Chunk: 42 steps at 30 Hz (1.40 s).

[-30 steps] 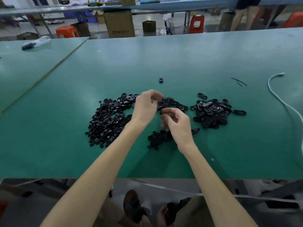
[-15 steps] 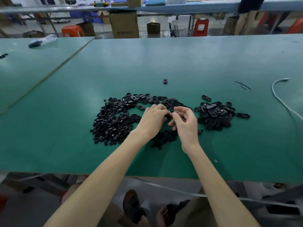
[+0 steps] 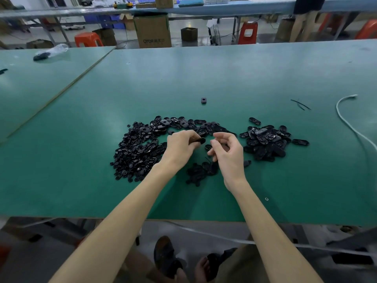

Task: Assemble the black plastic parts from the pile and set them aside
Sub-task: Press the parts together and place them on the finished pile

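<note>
Now black part (image 3: 197, 141) pinched in left hand (image 3: 179, 148), right hand (image 3: 227, 152) beside.

1. I see a broad heap of small round parts (image 3: 136, 154), all black, on the left of the tabletop (image 3: 81, 180).
2. A curved row of flat oval parts (image 3: 183, 123) runs along that heap's far edge.
3. A pile of oval pieces (image 3: 265, 142) sits at the right, with a stray oval (image 3: 300, 142) just beside it.
4. A small dark cluster (image 3: 199, 172) lies nearest me.
5. My left hand (image 3: 179, 148) pinches one held part (image 3: 199, 141).
6. A lone part (image 3: 203, 100) lies well apart, farther out.
</note>
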### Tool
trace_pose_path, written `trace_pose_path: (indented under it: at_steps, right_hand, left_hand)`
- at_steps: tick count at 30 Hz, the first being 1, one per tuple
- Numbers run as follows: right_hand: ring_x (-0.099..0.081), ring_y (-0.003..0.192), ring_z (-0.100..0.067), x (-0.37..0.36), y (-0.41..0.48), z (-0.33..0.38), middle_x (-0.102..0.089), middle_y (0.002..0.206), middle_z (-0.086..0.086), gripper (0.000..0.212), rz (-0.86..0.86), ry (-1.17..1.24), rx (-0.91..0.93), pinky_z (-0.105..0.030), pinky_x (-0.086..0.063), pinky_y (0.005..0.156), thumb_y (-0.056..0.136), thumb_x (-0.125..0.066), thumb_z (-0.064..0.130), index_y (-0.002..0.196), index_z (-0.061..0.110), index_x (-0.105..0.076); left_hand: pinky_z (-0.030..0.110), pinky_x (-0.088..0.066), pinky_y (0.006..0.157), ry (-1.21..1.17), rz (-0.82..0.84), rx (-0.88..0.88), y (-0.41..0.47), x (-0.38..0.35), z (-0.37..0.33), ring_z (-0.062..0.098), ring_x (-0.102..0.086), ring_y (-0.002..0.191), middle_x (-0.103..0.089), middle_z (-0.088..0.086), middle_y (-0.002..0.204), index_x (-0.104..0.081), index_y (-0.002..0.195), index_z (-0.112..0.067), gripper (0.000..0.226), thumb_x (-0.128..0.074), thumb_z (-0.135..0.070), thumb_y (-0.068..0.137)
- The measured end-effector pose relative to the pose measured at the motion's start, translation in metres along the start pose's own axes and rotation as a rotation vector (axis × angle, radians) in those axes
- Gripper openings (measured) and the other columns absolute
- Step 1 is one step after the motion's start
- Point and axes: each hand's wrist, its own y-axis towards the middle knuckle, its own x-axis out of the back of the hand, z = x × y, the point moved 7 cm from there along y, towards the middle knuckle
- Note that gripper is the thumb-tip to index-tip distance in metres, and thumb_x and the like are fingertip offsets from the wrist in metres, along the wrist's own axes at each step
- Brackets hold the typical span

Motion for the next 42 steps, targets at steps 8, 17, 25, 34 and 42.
trace_pose_path:
  at_steps: [8, 17, 25, 34, 42]
  right_hand:
    - [-0.069, 0.067, -0.013, -0.008, -0.003, 0.001, -0.078, 0.086, 0.000, 0.005, 0.118, -0.027, 0.010, -0.025, -0.050, 0.055, 0.099, -0.070, 0.014, 0.100, 0.018, -0.073]
    - [-0.072, 0.072, -0.011, -0.007, -0.002, 0.001, -0.079, 0.089, 0.001, 0.003, 0.097, -0.034, -0.019, -0.023, -0.053, 0.057, 0.101, -0.068, 0.013, 0.102, 0.012, -0.070]
    - [-0.072, 0.072, -0.011, -0.008, -0.002, 0.000, -0.079, 0.090, 0.001, 0.002, 0.106, -0.054, -0.024, -0.024, -0.053, 0.058, 0.101, -0.068, 0.014, 0.101, 0.014, -0.070]
    - [-0.071, 0.070, -0.010, -0.006, -0.003, 0.001, -0.078, 0.089, -0.002, 0.003, 0.103, -0.064, -0.024, -0.024, -0.053, 0.059, 0.100, -0.068, 0.014, 0.101, 0.012, -0.070]
    - [-0.070, 0.063, -0.010, -0.006, -0.004, 0.001, -0.077, 0.082, -0.005, 0.005, 0.107, -0.065, -0.026, -0.027, -0.053, 0.061, 0.101, -0.068, 0.016, 0.100, 0.011, -0.069]
  left_hand:
    - [0.018, -0.056, 0.080, -0.362, 0.092, 0.038, -0.016, 0.024, 0.001, 0.009, -0.075, 0.080, -0.078, -0.003, 0.085, -0.075, 0.100, -0.013, 0.022, -0.087, -0.019, 0.082]
    - [0.028, -0.045, 0.068, 0.474, 0.243, 0.103, -0.021, 0.066, 0.045, 0.012, -0.064, 0.084, -0.068, -0.009, 0.093, -0.070, 0.098, -0.024, 0.010, -0.077, -0.018, 0.092]
    - [0.032, -0.045, 0.076, 0.446, 0.284, 0.067, -0.026, 0.055, 0.057, 0.015, -0.056, 0.087, -0.054, -0.008, 0.091, -0.063, 0.092, -0.019, 0.013, -0.076, -0.019, 0.093]
    - [0.030, -0.048, 0.082, 0.408, 0.251, -0.002, -0.028, 0.055, 0.044, 0.013, -0.056, 0.089, -0.055, -0.006, 0.096, -0.061, 0.090, -0.023, 0.012, -0.071, -0.017, 0.095]
    - [0.019, -0.049, 0.069, 0.158, 0.070, 0.008, -0.028, 0.057, 0.032, 0.007, -0.063, 0.077, -0.066, -0.008, 0.085, -0.063, 0.092, -0.021, 0.010, -0.069, -0.015, 0.096]
